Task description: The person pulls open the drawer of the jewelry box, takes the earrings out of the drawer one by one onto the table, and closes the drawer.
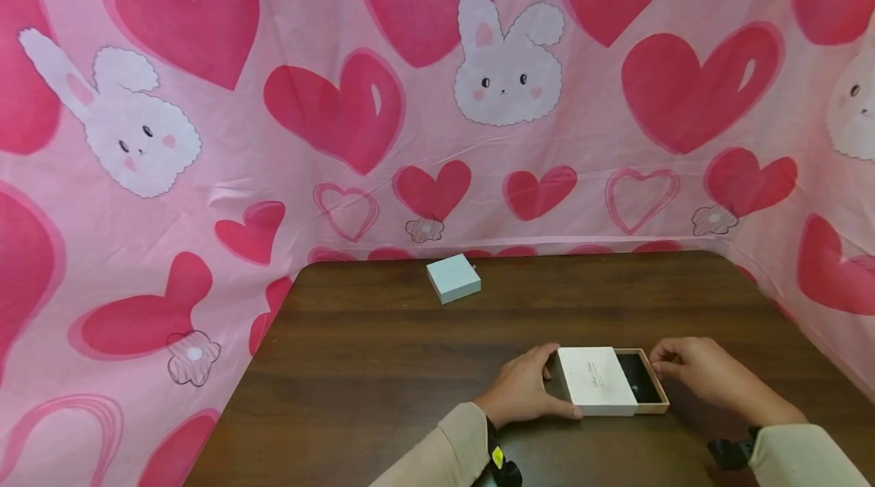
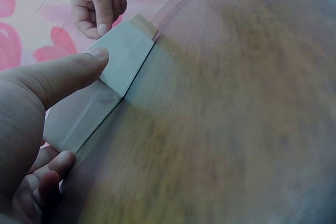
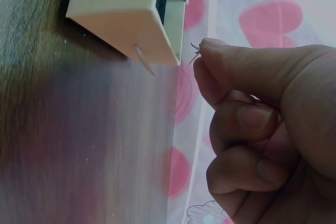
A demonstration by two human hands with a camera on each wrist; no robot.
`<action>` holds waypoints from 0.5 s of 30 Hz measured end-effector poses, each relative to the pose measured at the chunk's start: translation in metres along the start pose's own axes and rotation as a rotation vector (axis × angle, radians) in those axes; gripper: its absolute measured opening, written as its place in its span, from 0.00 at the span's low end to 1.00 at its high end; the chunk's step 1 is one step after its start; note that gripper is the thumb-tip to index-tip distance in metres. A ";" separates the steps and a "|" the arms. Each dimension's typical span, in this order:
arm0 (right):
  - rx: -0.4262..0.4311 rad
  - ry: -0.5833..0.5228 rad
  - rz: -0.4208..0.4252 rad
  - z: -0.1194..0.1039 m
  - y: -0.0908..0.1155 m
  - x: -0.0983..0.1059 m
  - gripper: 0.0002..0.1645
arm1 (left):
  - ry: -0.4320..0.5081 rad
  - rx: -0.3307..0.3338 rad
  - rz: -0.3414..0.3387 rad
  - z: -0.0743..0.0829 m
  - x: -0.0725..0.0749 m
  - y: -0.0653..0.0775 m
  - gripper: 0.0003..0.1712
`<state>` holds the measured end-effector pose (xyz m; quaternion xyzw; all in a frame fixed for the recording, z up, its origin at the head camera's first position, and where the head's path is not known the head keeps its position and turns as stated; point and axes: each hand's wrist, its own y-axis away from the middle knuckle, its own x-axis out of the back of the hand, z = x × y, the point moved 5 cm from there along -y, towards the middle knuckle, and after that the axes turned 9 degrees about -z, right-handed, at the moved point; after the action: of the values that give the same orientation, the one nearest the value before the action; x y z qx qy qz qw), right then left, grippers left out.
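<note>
On the right half of the desk (image 1: 383,381), well apart from the far edge, a white box (image 1: 596,374) is laid flat, with its drawer (image 1: 652,409) partly drawn out toward the desk's right edge. The cover is printed with small lettering that cannot be read, and the drawer is lined with a black insert (image 1: 632,374). From the drawer's end, a short pale loop (image 3: 144,60) is hung. The cover's left end is held by the left hand (image 1: 522,388), whose grip is clamped on the box: the thumb is set along the side facing the near edge, and the fingers are brought round toward the far corner. Between the drawer and the desk's right edge, the right hand (image 1: 704,371) is placed just beside the drawer's end. Its grip is closed by thumb and forefinger on a wiry thing (image 3: 194,52), dark and thin, most of which is hidden by the fingertips; the other fingers are curled in. By the far edge, left of the middle, a pale blue box (image 1: 454,278) is set at an angle. A black strap is worn on each wrist, the left one (image 1: 506,472) marked with yellow. Beyond the desk's far edge, a pink cloth (image 1: 424,134) is hung, patterned with hearts and rabbits.
</note>
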<state>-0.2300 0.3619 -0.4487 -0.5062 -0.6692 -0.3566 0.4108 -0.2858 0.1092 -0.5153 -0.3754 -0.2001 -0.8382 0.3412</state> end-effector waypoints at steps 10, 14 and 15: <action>-0.011 -0.019 -0.008 0.006 0.004 0.001 0.07 | 0.008 0.006 0.003 -0.001 0.000 0.001 0.57; -0.013 -0.013 0.010 0.008 0.005 0.003 0.08 | 0.002 -0.002 0.007 0.001 0.001 0.001 0.57; -0.008 -0.013 0.011 0.008 0.006 0.004 0.07 | 0.000 -0.004 0.007 0.001 0.001 0.001 0.57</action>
<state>-0.2262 0.3715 -0.4478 -0.5140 -0.6676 -0.3536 0.4062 -0.2849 0.1091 -0.5138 -0.3767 -0.1970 -0.8375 0.3432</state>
